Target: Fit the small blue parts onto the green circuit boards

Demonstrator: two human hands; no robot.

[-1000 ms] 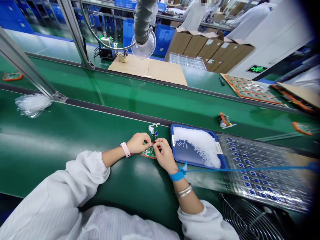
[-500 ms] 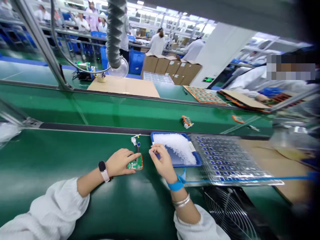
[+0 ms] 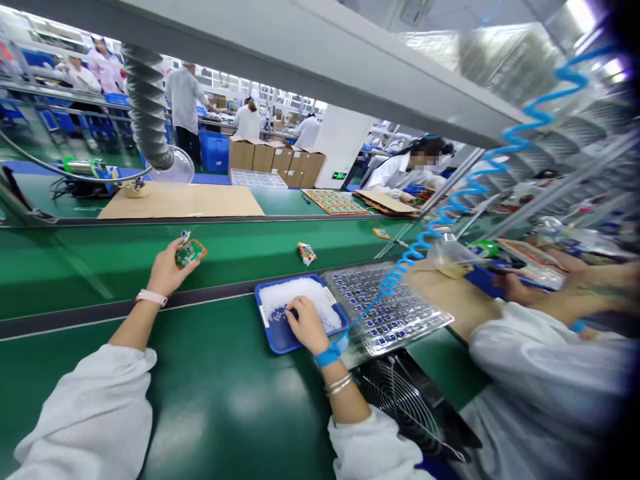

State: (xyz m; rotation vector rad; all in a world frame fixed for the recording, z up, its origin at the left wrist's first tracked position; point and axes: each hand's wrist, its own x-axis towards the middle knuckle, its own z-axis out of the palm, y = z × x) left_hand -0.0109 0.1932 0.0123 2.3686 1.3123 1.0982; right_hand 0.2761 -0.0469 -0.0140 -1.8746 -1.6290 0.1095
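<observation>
Over the green belt, my left hand (image 3: 167,268) is closed on the edge of a green circuit board (image 3: 190,255) with an orange rim. A small dark-blue and white part (image 3: 185,235) sticks up at the board's far side, by my fingertips. In a shallow blue tray (image 3: 281,345) lies a heap of tiny white pieces (image 3: 285,293). My right hand (image 3: 308,327) reaches into this tray, its fingers curled together down at the pieces. Whatever its fingertips hold is too small to make out.
Right of the blue tray lies a clear plastic tray (image 3: 367,303) with rows of small blue parts. A fan (image 3: 400,400) stands below it. A coiled blue cord (image 3: 415,247) runs to my right wrist. Another board (image 3: 307,253) rests on the belt. A co-worker's arm (image 3: 545,300) is at right.
My left hand has lifted the circuit board from the bench and carried it forward and left over the belt. My right hand has moved from the tray's left edge into the white pieces. The view has turned right.
</observation>
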